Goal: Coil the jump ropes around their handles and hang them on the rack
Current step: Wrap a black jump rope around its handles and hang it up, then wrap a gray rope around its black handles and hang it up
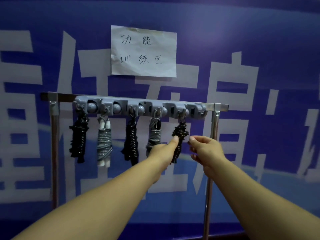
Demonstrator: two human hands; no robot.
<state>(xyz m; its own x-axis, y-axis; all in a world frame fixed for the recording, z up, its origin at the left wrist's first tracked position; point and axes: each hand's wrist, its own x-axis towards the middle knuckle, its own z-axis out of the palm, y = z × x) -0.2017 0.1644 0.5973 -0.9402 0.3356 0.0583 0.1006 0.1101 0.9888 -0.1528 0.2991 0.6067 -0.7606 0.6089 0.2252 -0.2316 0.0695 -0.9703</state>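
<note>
Two bare forearms reach forward from the bottom of the view. The left hand (163, 151) is beside the lowest part of the fifth rope bundle (180, 135); its thumb tip touches the left side of the black coils, and its other fingers are hidden behind the hand, so I cannot tell if they grip. The right hand (206, 149) is just to the right of the same bundle, apart from it, with its fingers (193, 141) loosely curled and holding nothing.

This black bundle hangs from a hook of the grey rack (138, 105). To its left hang four more bundles: a grey one (154, 135), a black one (131, 139), a grey one with white handles (104, 141) and a black one (79, 135). The rack sits on a metal bar with two poles (213, 129). Behind is a blue banner wall (259, 32) with a paper note (143, 51) taped on it.
</note>
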